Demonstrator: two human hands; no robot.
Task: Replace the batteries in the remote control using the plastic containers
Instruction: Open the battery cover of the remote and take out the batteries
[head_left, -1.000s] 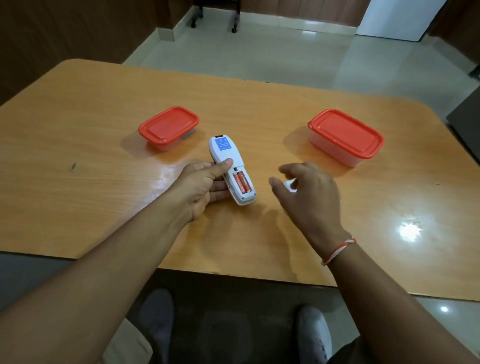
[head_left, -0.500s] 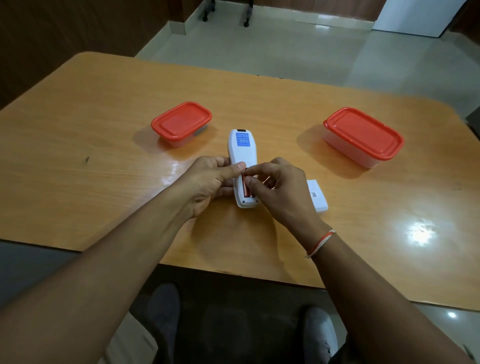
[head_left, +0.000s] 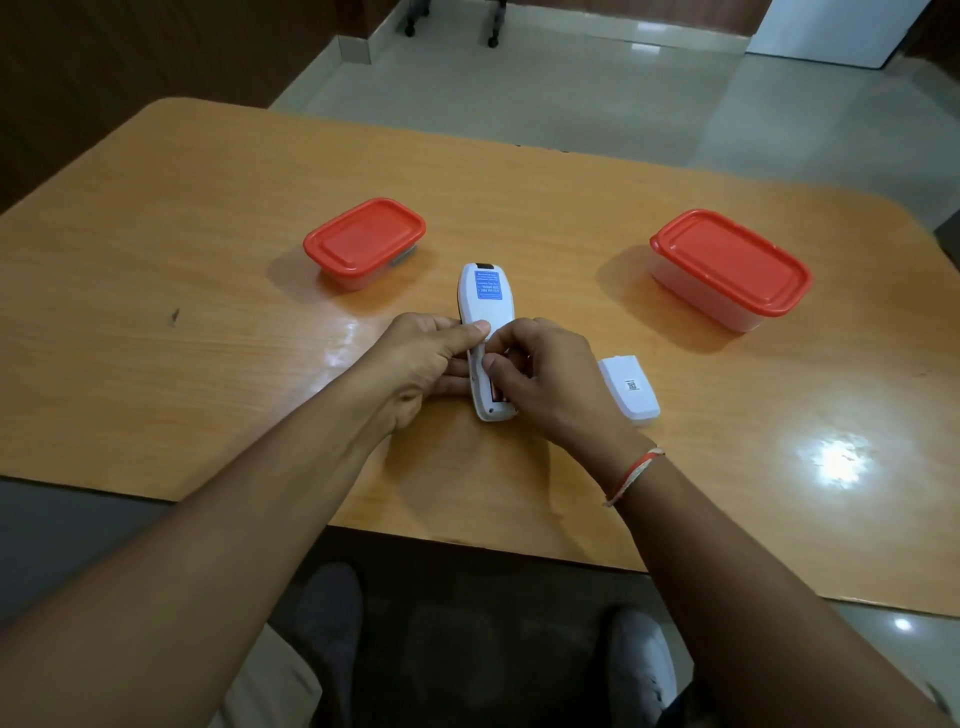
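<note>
A white remote control (head_left: 480, 296) lies face down on the wooden table (head_left: 208, 312), its battery bay uncovered. My left hand (head_left: 426, 364) grips its left side, thumb on top. My right hand (head_left: 545, 379) is curled over the bay, thumb and fingers pinching at a battery (head_left: 496, 392) inside; most of the bay is hidden under it. The white battery cover (head_left: 628, 387) lies on the table just right of my right hand. A small red-lidded plastic container (head_left: 363, 241) stands back left, a larger one (head_left: 727, 267) back right; both are closed.
The table's near edge runs just below my forearms, with my knees and shoes underneath. Tiled floor and chair casters lie beyond the far edge. A bright light glare sits on the table at the right.
My right hand left the battery cover on the table, moved left to the remote and closed its fingers over the battery bay. My left hand kept its hold.
</note>
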